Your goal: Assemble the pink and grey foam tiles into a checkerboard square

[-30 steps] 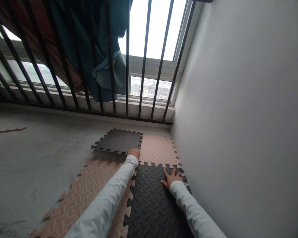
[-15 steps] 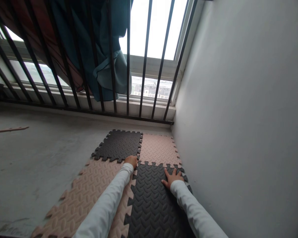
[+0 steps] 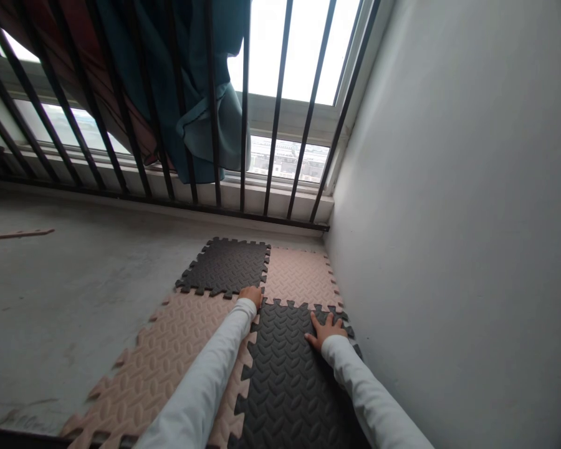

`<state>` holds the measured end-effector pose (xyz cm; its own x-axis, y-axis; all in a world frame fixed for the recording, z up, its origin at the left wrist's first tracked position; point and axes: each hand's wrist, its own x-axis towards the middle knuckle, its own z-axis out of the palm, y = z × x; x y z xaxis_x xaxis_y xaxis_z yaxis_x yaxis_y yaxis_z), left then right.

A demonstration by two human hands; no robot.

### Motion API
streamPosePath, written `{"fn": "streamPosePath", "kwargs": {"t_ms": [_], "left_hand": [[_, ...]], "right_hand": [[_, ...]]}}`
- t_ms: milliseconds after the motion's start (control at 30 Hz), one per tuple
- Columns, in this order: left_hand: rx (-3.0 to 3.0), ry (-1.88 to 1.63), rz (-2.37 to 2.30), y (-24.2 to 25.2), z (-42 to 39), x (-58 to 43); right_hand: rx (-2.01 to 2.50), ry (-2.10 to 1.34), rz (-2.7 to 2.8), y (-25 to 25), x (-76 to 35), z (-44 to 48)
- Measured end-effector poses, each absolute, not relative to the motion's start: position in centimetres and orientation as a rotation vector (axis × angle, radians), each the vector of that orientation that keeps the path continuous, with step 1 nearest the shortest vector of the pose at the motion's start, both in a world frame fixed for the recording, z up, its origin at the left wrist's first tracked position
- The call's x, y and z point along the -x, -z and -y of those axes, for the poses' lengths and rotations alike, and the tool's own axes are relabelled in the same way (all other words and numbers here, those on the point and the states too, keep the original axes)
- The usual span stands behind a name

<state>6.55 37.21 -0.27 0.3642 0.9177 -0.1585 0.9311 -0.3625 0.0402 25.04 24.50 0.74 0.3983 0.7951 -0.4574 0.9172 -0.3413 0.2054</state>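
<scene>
My left hand (image 3: 251,295) is closed with its knuckles down where the foam mat tiles meet. It rests at the far corner of the near pink foam tile (image 3: 168,362), beside the far dark tile (image 3: 234,265). My right hand (image 3: 326,332) lies open, fingers spread, on the near dark foam tile (image 3: 285,380), close to its far right edge. Beyond that hand, the far pink tile (image 3: 302,277) adjoins both dark tiles. Toothed edges run between the tiles, and my left forearm hides part of the near pink one.
A white wall (image 3: 449,237) rises close along the right side of the mat. Dark metal railing (image 3: 243,215) crosses ahead, with curtains (image 3: 201,118) and windows behind it. Grey concrete floor (image 3: 75,299) extends left, where a thin pink strip (image 3: 19,234) lies.
The view has shifted slightly, so the mat's far end and the railing sit a little higher. Both hands stay at about the same places on the tiles.
</scene>
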Motion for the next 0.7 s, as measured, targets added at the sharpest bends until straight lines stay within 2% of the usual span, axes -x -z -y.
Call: {"fn": "streamPosePath", "kwargs": {"t_ms": [133,333,500,700], "left_hand": [[-2.499,0.228,-1.780,0.3,-36.0,-7.0],[-2.452,-0.001,-1.791,3.3,-34.5,-5.3],[-2.327,0.120,-1.622,3.3,-36.1,-3.4],[-2.295,0.086,-1.934,3.3,-36.5,0.3]], "right_hand": [[-2.233,0.371,-1.464,-0.8,-25.0,-24.5],[-2.225,0.354,-1.464,-0.6,-25.0,-24.5],[-2.220,0.342,-1.462,-0.6,-25.0,-24.5],[-2.224,0.320,-1.464,-0.4,-25.0,-24.5]]}}
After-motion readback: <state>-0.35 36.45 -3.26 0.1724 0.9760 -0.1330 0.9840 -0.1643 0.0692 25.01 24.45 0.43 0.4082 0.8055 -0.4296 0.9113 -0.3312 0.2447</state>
